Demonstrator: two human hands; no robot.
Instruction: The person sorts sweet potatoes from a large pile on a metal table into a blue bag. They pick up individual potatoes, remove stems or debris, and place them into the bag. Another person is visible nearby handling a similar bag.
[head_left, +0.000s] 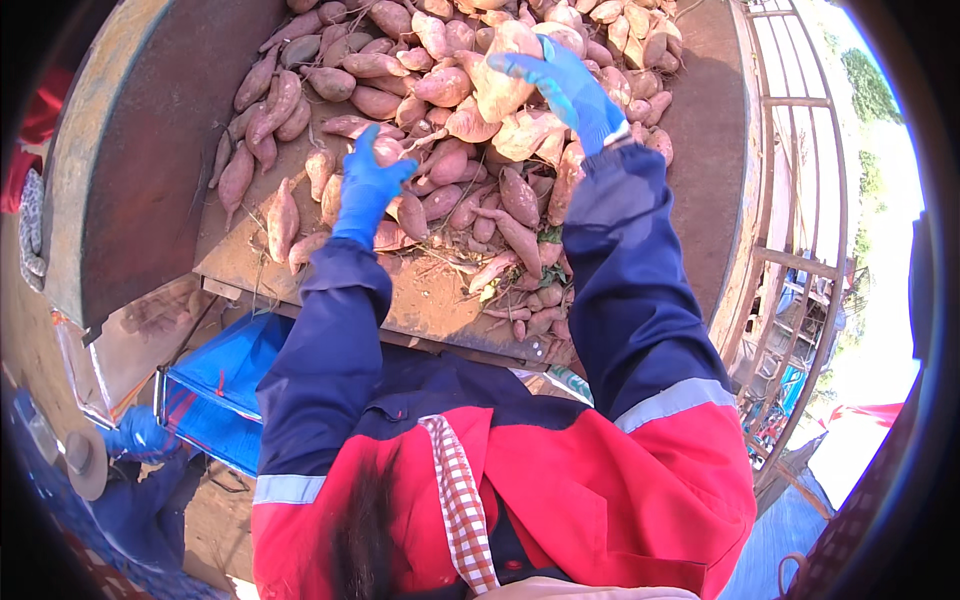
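Note:
My left hand (371, 184), in a blue glove, is at the near left part of a heap of sweet potatoes (442, 86). Its thumb and fingers are spread around a pinkish sweet potato (387, 151); whether it grips it I cannot tell. My right hand (566, 86), in a blue glove worn pale at the fingers, holds a large tan sweet potato (510, 79) at the heap's upper right. Below it lie more pale, bulky roots (527, 133). Small roots with stems and green leaves (551, 274) lie nearest my body.
The heap lies on a brown metal bed (427, 300) with a high side wall (161, 135) at left. A metal rail frame (799, 262) stands at right. Below left are a blue open bag (225, 375) and a person in a hat (86, 465).

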